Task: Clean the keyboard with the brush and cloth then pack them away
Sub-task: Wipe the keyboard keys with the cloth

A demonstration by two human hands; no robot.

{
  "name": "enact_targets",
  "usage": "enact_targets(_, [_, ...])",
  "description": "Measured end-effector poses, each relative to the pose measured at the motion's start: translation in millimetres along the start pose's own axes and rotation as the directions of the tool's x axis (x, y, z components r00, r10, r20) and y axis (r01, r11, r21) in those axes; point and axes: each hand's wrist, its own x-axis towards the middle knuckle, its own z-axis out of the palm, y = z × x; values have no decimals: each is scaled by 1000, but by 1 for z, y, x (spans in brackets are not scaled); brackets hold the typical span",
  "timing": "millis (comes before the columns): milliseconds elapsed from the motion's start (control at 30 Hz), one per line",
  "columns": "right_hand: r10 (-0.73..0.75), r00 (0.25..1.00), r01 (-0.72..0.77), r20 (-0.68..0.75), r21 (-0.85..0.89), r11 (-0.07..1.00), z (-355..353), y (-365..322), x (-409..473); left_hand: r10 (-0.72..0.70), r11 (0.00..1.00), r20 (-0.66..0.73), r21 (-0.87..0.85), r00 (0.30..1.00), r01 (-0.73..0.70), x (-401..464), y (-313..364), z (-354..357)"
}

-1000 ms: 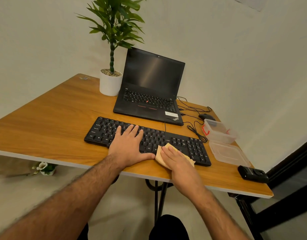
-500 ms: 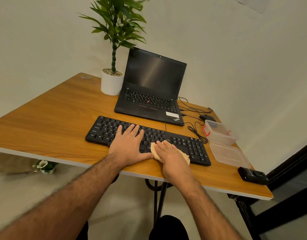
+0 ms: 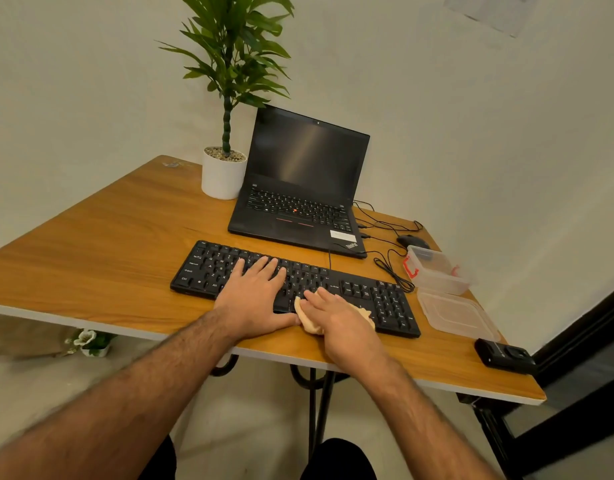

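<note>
A black keyboard (image 3: 385,299) lies across the wooden table (image 3: 91,258) near its front edge. My left hand (image 3: 253,299) rests flat on the keyboard's left-middle keys, fingers straight. My right hand (image 3: 336,320) presses a beige cloth (image 3: 309,323) onto the keyboard's front middle, fingers spread over it; most of the cloth is hidden under the hand. No brush is in view.
An open black laptop (image 3: 298,188) stands behind the keyboard, a potted plant (image 3: 224,171) to its left. At the right are a mouse (image 3: 412,241), cables (image 3: 388,265), a clear plastic box (image 3: 437,270), its lid (image 3: 457,315) and a small black device (image 3: 504,355).
My right hand has slid the cloth leftward along the keyboard's front, toward my left hand. The left hand has stayed in place.
</note>
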Motion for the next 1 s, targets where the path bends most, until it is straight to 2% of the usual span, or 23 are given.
enact_targets(67, [39, 999, -39, -14, 23, 999, -9, 13, -6, 25, 1000, 18, 13, 1000, -25, -1, -10, -3])
enact_targets(133, [193, 979, -183, -63, 139, 973, -24, 27, -6, 39, 999, 15, 34, 999, -39, -3, -19, -3])
enact_targets(233, [435, 869, -344, -235, 344, 874, -40, 40, 11, 28, 999, -22, 31, 999, -27, -7, -23, 1])
enact_targets(300, [488, 829, -368, -271, 392, 843, -39, 36, 26, 17, 1000, -29, 24, 999, -17, -8, -22, 2])
enact_targets(367, [428, 889, -350, -165, 358, 866, -25, 22, 35, 13, 1000, -34, 22, 999, -12, -7, -21, 2])
enact_targets(433, [314, 947, -289, -68, 244, 926, -6, 6, 35, 8, 1000, -41, 17, 999, -8, -7, -19, 2])
enact_targets(500, [201, 976, -184, -86, 173, 968, 2, -3, 31, 4, 1000, -42, 17, 999, -3, -7, -20, 2])
enact_targets(600, [61, 996, -46, -60, 224, 973, 4, 0, 17, 6, 1000, -31, 23, 1000, -5, -6, -21, 3])
enact_targets(667, [42, 999, -37, -18, 210, 977, 3, 9, 11, 3, 1000, -29, 22, 1000, -2, -6, -21, 3])
enact_targets(800, [106, 994, -104, -18, 103, 989, 1, 5, 16, 0, 1000, -30, 22, 1000, 0, -7, -21, 2])
enact_targets(933, [-10, 1000, 8, 24, 68, 998, 6, -6, 15, 2, 1000, -39, 23, 999, -1, -8, -21, 3])
enact_targets(1000, [7, 1000, -7, 5, 84, 996, 5, 3, 12, 0, 1000, -30, 20, 1000, 0, -8, -20, 2])
